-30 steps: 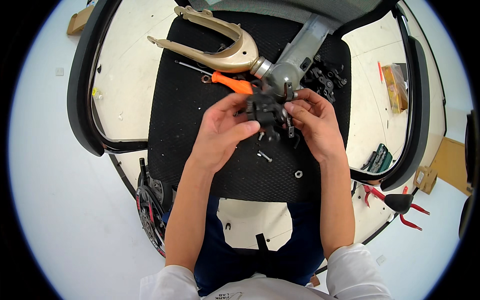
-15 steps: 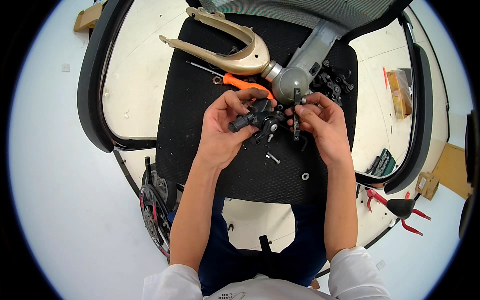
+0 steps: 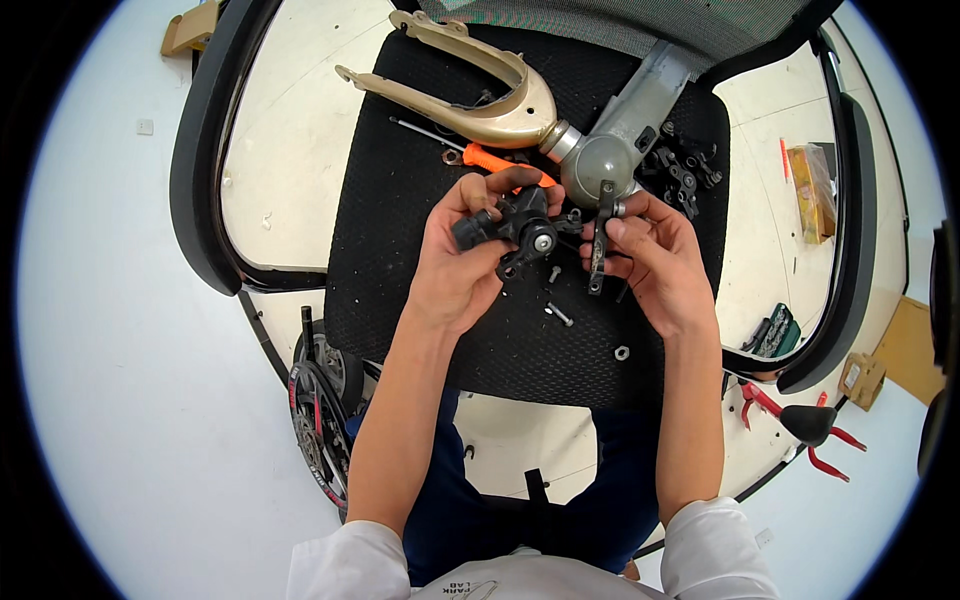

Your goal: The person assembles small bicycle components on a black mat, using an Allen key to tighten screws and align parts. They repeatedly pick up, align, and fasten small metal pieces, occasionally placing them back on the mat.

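Caliper (image 3: 525,229) farther from loose bolt (image 3: 561,315)

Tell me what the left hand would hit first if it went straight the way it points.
Probably the orange screwdriver handle, just beyond the left hand in this view; depth is unclear, so it might pass above.

Seat (image 3: 380,250) passable at left, fork (image 3: 517,118) obstructing beyond

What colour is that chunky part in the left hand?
The chunky part is black with a silvery bolt head, seen in the head view.
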`<state>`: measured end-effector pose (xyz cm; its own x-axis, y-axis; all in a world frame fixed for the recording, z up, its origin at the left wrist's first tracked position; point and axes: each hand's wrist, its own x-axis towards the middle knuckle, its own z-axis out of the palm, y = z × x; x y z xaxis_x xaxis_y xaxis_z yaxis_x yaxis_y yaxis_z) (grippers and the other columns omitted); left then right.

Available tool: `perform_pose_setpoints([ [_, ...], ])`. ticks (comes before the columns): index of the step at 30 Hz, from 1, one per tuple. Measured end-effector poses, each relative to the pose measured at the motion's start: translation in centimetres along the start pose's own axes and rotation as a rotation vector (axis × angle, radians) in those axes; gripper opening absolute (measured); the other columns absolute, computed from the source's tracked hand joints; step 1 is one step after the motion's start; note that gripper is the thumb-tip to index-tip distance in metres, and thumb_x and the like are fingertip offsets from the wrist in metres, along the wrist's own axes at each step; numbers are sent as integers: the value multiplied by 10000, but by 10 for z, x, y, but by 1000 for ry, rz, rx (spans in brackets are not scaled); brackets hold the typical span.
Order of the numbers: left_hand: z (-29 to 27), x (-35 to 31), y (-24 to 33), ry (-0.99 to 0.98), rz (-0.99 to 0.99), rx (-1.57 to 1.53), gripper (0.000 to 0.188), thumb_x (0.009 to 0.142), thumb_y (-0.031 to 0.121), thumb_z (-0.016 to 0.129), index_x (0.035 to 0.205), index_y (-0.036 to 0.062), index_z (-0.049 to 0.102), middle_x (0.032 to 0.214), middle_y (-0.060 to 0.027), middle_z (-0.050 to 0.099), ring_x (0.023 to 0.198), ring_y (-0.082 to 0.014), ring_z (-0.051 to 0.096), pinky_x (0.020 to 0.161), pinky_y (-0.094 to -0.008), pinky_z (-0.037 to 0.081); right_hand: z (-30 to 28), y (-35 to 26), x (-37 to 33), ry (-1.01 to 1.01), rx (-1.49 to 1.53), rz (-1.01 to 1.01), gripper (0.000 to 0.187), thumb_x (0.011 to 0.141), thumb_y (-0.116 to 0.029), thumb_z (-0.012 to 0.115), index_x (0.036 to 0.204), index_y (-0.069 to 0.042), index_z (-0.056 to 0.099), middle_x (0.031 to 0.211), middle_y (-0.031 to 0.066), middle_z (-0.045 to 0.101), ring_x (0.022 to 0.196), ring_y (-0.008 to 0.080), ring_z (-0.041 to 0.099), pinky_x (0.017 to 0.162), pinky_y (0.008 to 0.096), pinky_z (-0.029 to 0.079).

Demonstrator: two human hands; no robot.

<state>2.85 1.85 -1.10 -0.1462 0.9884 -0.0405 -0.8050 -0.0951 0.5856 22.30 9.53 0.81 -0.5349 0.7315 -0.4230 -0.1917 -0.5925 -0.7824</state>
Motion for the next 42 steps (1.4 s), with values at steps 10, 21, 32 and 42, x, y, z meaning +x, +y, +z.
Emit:
perform_pose_setpoints([
  [10, 1, 5, 0, 121, 173, 248, 284, 774, -213, 521, 839, 53, 448, 1334, -263, 501, 1263, -362, 519, 981, -440, 546, 41, 21, -15, -161, 309, 138, 338, 879, 45, 619, 1205, 42, 528, 1065, 201, 676, 958, 299, 700, 789, 353, 630],
  [21, 1, 1, -6, 51, 134, 464, 282, 762, -162, 670, 880, 25, 494, 1283, -237, 557, 1179, -279, 593, 964, -380, 534, 45, 14, -11, 231, 9, -45, 357, 904, -13, 647, 1211, 113, 515, 893, 178, 705, 779, 198, 714, 688, 278, 622],
  [32, 5, 1, -9, 74, 150, 452, 259, 764, -164, 667, 905, 0, 524, 1293, -225, 544, 1199, -269, 573, 987, -386, 518, 43, 12, -12, 204, 53, -24, 393, 916, -11, 620, 1249, 149, 487, 914, 175, 696, 790, 195, 711, 714, 282, 622],
  [42, 5, -1, 2, 194, 98, 208, 296, 787, -152, 617, 1000, 33, 527, 1273, -211, 572, 1189, -281, 585, 1010, -411, 510, 31, 18, -7, -18, 209, 23, 337, 958, -55, 574, 1275, 42, 515, 1022, 176, 694, 877, 210, 709, 731, 259, 586],
])
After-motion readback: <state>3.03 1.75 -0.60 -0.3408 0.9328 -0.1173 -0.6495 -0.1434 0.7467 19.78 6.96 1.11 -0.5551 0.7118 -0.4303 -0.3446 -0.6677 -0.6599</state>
